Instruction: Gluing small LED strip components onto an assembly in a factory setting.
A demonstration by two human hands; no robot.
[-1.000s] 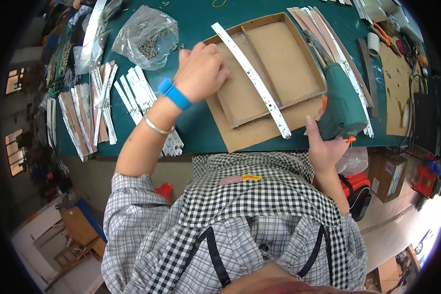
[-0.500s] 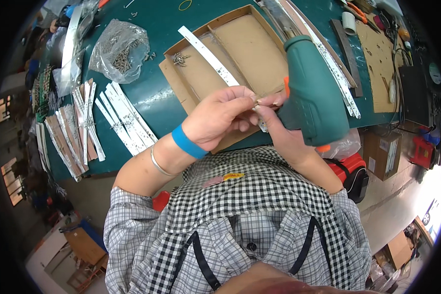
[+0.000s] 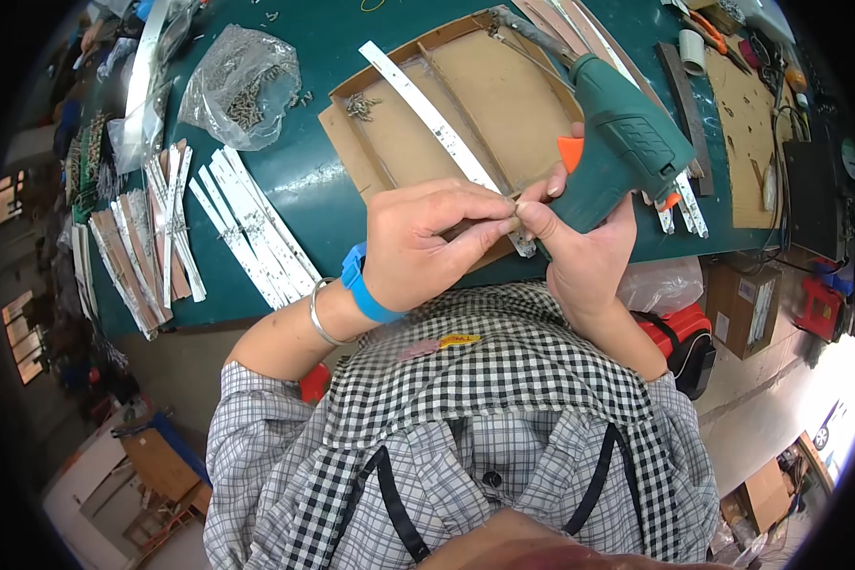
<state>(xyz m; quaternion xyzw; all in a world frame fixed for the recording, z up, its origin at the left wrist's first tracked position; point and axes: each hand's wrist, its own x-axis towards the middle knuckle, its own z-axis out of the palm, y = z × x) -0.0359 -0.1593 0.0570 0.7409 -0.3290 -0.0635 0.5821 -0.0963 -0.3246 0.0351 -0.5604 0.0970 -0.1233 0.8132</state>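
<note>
My right hand (image 3: pixel 589 252) grips a green pistol-shaped power tool (image 3: pixel 627 128) with an orange trigger. Its long grey nose points up and left over the cardboard tray. My left hand (image 3: pixel 437 237) has thumb and forefinger pinched together, meeting my right thumb and fingertips. Whatever is between them is too small to make out. Beneath the fingers runs a white strip (image 3: pixel 427 114) with dark specks. It slants across the cardboard tray (image 3: pixel 499 104), its near end showing just below my hands. A little heap of small metal pieces (image 3: pixel 362 105) lies in the tray's left part.
At left, a clear plastic bag (image 3: pixel 242 90) holds many small metal pieces. White strips (image 3: pixel 256 233) and a mixed brown-and-white stack (image 3: pixel 142 237) lie beside it. More strips, a dark bar (image 3: pixel 684 104), a white roll (image 3: pixel 693 51) and a cardboard sheet (image 3: pixel 746 123) are at right.
The green power tool has tilted, its nose swinging left over the tray. My right hand has turned with it. Both hands' fingertips still meet over the strip.
</note>
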